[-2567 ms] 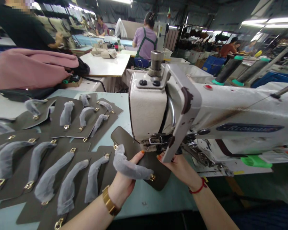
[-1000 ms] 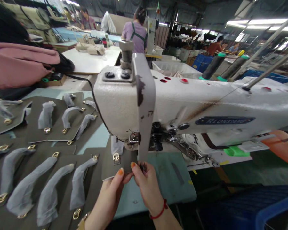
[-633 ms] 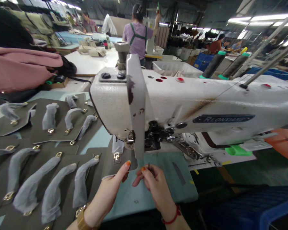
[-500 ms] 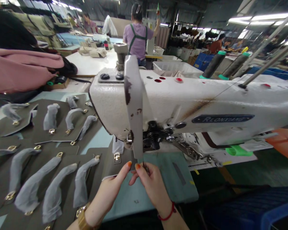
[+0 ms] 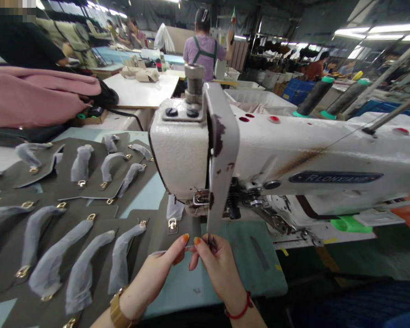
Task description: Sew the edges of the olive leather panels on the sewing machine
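A flat grey-brown panel (image 5: 159, 234), carrying a white-wrapped handle (image 5: 175, 209) with a gold buckle (image 5: 172, 224), lies partly under the sewing machine's head (image 5: 179, 150). My left hand (image 5: 157, 273) is closed on the panel's near edge, thumb on top. Close beside it, my right hand (image 5: 222, 269) is closed too, its thumb tip by the panel's near right corner. A small dark metal tool (image 5: 211, 241) shows among its curled fingers; its kind is mostly hidden. The machine's upright grey lever (image 5: 222, 150) stands just beyond my hands.
Several similar panels with wrapped handles (image 5: 78, 255) overlap at the left. Pink material (image 5: 37, 98) lies behind them. Dark thread cones (image 5: 314, 98) stand behind the machine arm. A blue container (image 5: 369, 300) is at lower right. A person in purple (image 5: 201, 52) stands farther back.
The view has shifted, so the machine and panels appear farther right. Both hands stay closed together at the panel's near edge, with little movement.
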A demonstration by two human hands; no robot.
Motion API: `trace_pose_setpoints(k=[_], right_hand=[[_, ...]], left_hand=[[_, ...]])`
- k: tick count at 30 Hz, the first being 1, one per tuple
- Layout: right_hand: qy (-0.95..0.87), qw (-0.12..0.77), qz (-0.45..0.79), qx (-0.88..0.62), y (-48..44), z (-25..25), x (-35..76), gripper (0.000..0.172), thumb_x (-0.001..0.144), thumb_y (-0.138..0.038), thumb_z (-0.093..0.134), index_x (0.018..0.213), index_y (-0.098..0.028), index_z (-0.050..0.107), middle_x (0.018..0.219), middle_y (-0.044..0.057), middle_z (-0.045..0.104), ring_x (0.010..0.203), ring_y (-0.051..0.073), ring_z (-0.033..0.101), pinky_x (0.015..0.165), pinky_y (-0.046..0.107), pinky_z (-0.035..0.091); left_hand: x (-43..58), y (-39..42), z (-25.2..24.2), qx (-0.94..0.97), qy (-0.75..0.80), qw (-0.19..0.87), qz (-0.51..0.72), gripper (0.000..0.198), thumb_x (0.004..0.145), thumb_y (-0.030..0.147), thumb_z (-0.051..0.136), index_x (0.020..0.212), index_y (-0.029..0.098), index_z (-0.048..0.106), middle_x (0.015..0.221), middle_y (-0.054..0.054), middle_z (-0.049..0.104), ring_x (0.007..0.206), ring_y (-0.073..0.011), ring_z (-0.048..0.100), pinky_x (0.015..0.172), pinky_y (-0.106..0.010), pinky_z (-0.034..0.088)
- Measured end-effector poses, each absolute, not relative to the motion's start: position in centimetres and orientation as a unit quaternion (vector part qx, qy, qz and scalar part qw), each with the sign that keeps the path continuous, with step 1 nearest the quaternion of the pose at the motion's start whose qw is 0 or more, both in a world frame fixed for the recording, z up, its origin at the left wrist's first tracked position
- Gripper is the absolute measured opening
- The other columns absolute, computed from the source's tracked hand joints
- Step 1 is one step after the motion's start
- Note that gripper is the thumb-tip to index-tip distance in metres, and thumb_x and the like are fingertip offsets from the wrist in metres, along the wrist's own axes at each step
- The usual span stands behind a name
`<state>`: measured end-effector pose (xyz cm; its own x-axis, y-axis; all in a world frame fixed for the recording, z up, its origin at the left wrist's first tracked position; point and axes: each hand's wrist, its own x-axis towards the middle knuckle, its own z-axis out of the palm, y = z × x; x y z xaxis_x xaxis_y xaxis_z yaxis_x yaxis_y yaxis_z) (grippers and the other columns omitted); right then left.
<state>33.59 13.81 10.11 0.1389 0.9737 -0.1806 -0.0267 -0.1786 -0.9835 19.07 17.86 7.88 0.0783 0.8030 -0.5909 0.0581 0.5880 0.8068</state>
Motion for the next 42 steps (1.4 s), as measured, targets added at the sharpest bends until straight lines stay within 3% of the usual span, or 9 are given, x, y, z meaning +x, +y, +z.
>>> trace_pose_setpoints(k=[4, 8, 14, 20, 28, 38, 42], right_hand=[[-0.415, 0.502, 0.505, -0.567, 14.1, 10.2, 33.4, 0.035, 0.092, -0.037, 0.051, 0.063, -0.017, 0.056, 0.053, -0.001, 0.062, 0.064, 0.014, 0.061, 0.074, 0.024, 0.045], [-0.394, 0.495, 0.518, -0.576, 14.2, 10.2, 33.3, 0.031, 0.091, -0.038, 0.051, 0.071, -0.016, 0.062, 0.053, -0.001, 0.062, 0.057, 0.011, 0.057, 0.067, 0.022, 0.043], [-0.385, 0.470, 0.546, -0.577, 13.1, 8.3, 34.0, 0.031, 0.091, -0.040, 0.050, 0.077, -0.015, 0.063, 0.053, 0.000, 0.064, 0.056, 0.012, 0.054, 0.063, 0.023, 0.040], [-0.412, 0.407, 0.532, -0.618, 12.1, 5.1, 34.1, 0.037, 0.090, -0.044, 0.048, 0.075, -0.014, 0.064, 0.051, 0.002, 0.064, 0.056, 0.014, 0.053, 0.063, 0.026, 0.039], [-0.428, 0.390, 0.522, -0.627, 12.1, 4.4, 33.7, 0.036, 0.087, -0.042, 0.049, 0.072, -0.013, 0.064, 0.051, 0.003, 0.064, 0.057, 0.015, 0.056, 0.065, 0.027, 0.041], [-0.432, 0.386, 0.519, -0.629, 12.0, 4.3, 33.8, 0.037, 0.087, -0.044, 0.049, 0.070, -0.014, 0.063, 0.052, 0.003, 0.064, 0.060, 0.016, 0.059, 0.068, 0.027, 0.043], [-0.431, 0.383, 0.518, -0.632, 12.0, 4.3, 33.8, 0.036, 0.087, -0.043, 0.049, 0.070, -0.015, 0.063, 0.052, 0.002, 0.064, 0.060, 0.015, 0.058, 0.066, 0.026, 0.043]], left_hand=[[18.8, 18.4, 8.3, 0.366, 0.624, 0.654, 0.221, 0.059, 0.061, 0.062, 0.071, 0.077, 0.005, 0.074, 0.086, -0.016, 0.072, 0.093, -0.0308, 0.063, 0.084, -0.035, 0.048], [18.9, 19.2, 8.5, 0.390, 0.601, 0.658, 0.231, 0.056, 0.062, 0.061, 0.071, 0.080, 0.008, 0.075, 0.090, -0.014, 0.073, 0.094, -0.0275, 0.063, 0.081, -0.029, 0.049], [18.9, 20.4, 7.9, 0.403, 0.592, 0.649, 0.258, 0.047, 0.057, 0.055, 0.076, 0.072, 0.011, 0.073, 0.075, -0.009, 0.070, 0.081, -0.0254, 0.062, 0.069, -0.028, 0.048], [19.4, 21.3, 8.4, 0.437, 0.583, 0.624, 0.283, 0.044, 0.060, 0.057, 0.072, 0.058, 0.014, 0.065, 0.058, -0.002, 0.059, 0.060, -0.0179, 0.052, 0.059, -0.026, 0.041], [19.5, 23.0, 8.4, 0.488, 0.582, 0.596, 0.262, 0.048, 0.065, 0.062, 0.066, 0.056, 0.016, 0.054, 0.055, 0.003, 0.044, 0.056, -0.0131, 0.039, 0.056, -0.025, 0.031], [19.9, 23.4, 9.2, 0.472, 0.599, 0.574, 0.299, 0.044, 0.061, 0.056, 0.071, 0.049, 0.017, 0.055, 0.048, 0.003, 0.046, 0.051, -0.0132, 0.041, 0.052, -0.025, 0.030], [20.5, 22.4, 9.1, 0.459, 0.608, 0.561, 0.325, 0.037, 0.064, 0.052, 0.071, 0.053, 0.018, 0.060, 0.049, 0.002, 0.052, 0.057, -0.0177, 0.051, 0.055, -0.026, 0.036]])
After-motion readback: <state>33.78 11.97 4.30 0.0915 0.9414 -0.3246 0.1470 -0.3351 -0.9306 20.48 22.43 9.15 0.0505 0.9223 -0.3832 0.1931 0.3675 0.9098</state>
